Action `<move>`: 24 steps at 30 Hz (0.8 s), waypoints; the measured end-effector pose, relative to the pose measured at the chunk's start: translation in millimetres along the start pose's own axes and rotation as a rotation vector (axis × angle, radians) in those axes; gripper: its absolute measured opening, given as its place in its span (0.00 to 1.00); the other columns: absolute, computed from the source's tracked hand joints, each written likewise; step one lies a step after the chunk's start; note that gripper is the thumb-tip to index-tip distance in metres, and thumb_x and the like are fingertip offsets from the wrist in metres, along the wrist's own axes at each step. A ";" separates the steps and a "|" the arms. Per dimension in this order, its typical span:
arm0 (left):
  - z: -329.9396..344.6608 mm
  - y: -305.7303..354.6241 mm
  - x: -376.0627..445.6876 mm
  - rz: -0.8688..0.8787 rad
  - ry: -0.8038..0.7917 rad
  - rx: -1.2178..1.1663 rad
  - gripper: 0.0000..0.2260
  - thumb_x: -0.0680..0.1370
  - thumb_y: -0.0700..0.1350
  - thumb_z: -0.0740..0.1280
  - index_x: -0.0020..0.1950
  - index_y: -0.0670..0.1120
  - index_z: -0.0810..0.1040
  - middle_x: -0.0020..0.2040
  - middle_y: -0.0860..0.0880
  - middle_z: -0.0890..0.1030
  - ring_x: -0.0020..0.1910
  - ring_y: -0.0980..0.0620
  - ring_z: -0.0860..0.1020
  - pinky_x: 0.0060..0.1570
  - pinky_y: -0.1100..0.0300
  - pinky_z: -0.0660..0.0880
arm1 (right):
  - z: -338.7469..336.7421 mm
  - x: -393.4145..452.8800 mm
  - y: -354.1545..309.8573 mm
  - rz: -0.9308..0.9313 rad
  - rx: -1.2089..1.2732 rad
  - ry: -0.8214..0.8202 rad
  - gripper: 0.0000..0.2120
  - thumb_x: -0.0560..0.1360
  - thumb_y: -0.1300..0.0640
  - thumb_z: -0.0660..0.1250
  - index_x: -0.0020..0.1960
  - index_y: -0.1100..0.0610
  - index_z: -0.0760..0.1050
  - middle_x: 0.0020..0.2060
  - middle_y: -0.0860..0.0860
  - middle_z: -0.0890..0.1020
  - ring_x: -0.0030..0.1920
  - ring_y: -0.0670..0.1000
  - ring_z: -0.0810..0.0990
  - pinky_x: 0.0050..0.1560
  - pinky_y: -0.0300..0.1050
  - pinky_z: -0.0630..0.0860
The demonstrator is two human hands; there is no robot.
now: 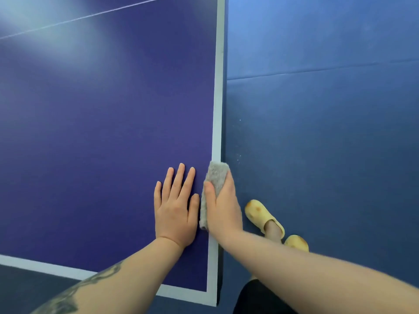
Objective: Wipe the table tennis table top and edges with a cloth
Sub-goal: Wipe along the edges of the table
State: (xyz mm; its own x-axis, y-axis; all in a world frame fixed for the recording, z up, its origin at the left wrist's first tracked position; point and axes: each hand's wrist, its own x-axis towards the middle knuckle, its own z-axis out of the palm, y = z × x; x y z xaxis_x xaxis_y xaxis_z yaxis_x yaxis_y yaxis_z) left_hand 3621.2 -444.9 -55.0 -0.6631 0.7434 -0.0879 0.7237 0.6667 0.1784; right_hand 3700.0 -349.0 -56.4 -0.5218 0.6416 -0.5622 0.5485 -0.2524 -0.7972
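The blue table tennis table (102, 132) fills the left of the view, with a white border line along its right edge (218, 98) and its near edge. My right hand (223, 207) grips a folded grey cloth (215, 177) wrapped over the table's right edge, thumb on top and fingers hidden down the side. Just to its left, my left hand (175, 209) lies flat on the table top with straight, spread fingers.
Blue floor mats (328, 121) with a seam running across lie to the right of the table. My feet in yellow clogs (264, 215) stand on the floor close to the table's near right corner (213, 298). A thin white centre line crosses the top far away.
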 end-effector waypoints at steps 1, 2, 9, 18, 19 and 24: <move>0.1 0.4 0.4 -0.002 0.003 0.000 0.24 0.82 0.52 0.50 0.79 0.54 0.57 0.79 0.53 0.56 0.79 0.51 0.51 0.75 0.44 0.52 | 0.9 -16.6 7.3 0.003 -0.015 -0.013 0.33 0.81 0.39 0.54 0.81 0.47 0.46 0.78 0.45 0.61 0.74 0.49 0.66 0.68 0.47 0.69; 0.2 1.2 0.4 -0.002 0.004 0.004 0.24 0.81 0.52 0.51 0.79 0.54 0.57 0.79 0.53 0.56 0.79 0.51 0.52 0.75 0.45 0.52 | 1.6 -22.1 10.0 0.009 -0.031 -0.015 0.33 0.81 0.38 0.54 0.81 0.47 0.46 0.78 0.45 0.61 0.74 0.49 0.66 0.68 0.48 0.69; -2.8 5.9 0.3 -0.040 -0.059 0.048 0.25 0.81 0.52 0.49 0.79 0.54 0.53 0.80 0.53 0.55 0.79 0.51 0.51 0.76 0.47 0.50 | -14.7 85.7 -50.8 -0.017 -0.045 0.007 0.31 0.83 0.40 0.52 0.81 0.51 0.48 0.77 0.47 0.62 0.68 0.55 0.72 0.58 0.50 0.70; -11.0 6.1 89.5 -0.079 -0.100 0.083 0.26 0.80 0.57 0.39 0.79 0.57 0.43 0.80 0.55 0.44 0.79 0.53 0.41 0.76 0.44 0.45 | -9.9 17.6 -8.2 0.051 -0.103 -0.057 0.32 0.81 0.37 0.52 0.80 0.45 0.46 0.74 0.45 0.67 0.67 0.50 0.73 0.62 0.49 0.74; -10.4 10.7 102.4 -0.109 -0.079 0.087 0.27 0.80 0.57 0.39 0.79 0.57 0.43 0.80 0.55 0.44 0.79 0.53 0.41 0.76 0.43 0.44 | -12.3 37.8 -18.4 0.037 -0.113 -0.044 0.32 0.81 0.37 0.52 0.80 0.46 0.47 0.74 0.46 0.68 0.66 0.51 0.74 0.61 0.49 0.74; -9.9 17.7 143.1 -0.106 -0.063 0.082 0.27 0.79 0.57 0.37 0.80 0.57 0.42 0.80 0.55 0.43 0.79 0.54 0.40 0.76 0.45 0.41 | -24.7 130.7 -79.4 -0.035 -0.110 0.035 0.30 0.83 0.40 0.50 0.81 0.50 0.48 0.76 0.48 0.65 0.67 0.56 0.74 0.59 0.51 0.71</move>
State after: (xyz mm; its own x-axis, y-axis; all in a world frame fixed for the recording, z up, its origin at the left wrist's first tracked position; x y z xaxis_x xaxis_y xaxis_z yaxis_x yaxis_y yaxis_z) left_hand 3537.2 -327.3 -54.7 -0.7254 0.6686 -0.1639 0.6649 0.7421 0.0844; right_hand 3604.4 -227.2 -61.1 -0.5197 0.6744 -0.5244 0.5996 -0.1493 -0.7862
